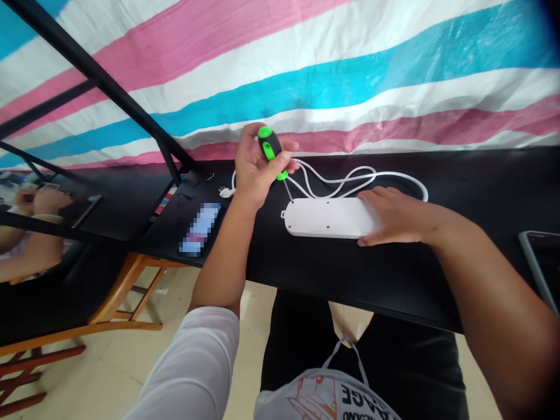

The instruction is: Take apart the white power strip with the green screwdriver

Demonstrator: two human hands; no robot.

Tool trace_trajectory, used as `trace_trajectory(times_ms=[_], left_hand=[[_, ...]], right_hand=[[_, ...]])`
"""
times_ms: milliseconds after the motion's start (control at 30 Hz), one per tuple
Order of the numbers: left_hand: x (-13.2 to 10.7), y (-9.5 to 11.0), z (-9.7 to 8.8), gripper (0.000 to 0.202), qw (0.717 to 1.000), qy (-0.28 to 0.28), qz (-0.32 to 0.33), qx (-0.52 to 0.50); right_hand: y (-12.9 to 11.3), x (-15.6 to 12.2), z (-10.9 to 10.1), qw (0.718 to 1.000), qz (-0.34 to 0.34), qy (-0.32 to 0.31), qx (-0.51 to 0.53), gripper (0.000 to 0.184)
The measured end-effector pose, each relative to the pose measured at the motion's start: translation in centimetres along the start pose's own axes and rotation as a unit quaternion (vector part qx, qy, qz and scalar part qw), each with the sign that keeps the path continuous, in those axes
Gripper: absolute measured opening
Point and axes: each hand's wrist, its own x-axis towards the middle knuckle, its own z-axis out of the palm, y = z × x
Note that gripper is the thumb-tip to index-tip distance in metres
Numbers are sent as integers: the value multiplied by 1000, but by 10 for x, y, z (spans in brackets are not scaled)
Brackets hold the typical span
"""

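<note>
In the middle of the frame, a long white plastic power strip with round ends (315,217) lies on the black flat table (341,274). Its long way runs from left to right. The right hand (396,216) is nearer: it is partly spread and grips the strip's right end. The left hand (256,175) is above the strip's left end in the frame, its fingers curled round a green and black screwdriver (270,146). The screwdriver slants down and right to the strip's top left hole. I can't tell if its tip is inside.
</note>
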Motion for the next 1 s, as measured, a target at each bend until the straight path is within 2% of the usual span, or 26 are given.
trace_trajectory(times_ms=[233,367,533,633,767,1000], left_hand=[[4,8,0,45,995,67,78,13],[3,11,6,39,995,90,30,-13],[-4,24,10,26,996,24,-56,-66],[-7,25,8,28,994,-23,-95,-51],[-8,20,6,34,991,-76,-99,-40],[-7,13,5,40,990,-122,-73,-13]], right_hand=[[-1,0,0,1000,14,3,14,91],[-3,-1,-1,1000,22,-4,17,93],[-2,-1,-1,1000,19,-8,6,96],[0,-1,0,1000,14,-7,1,92],[0,-1,0,1000,13,-12,-1,92],[-1,0,0,1000,20,-9,-3,94]])
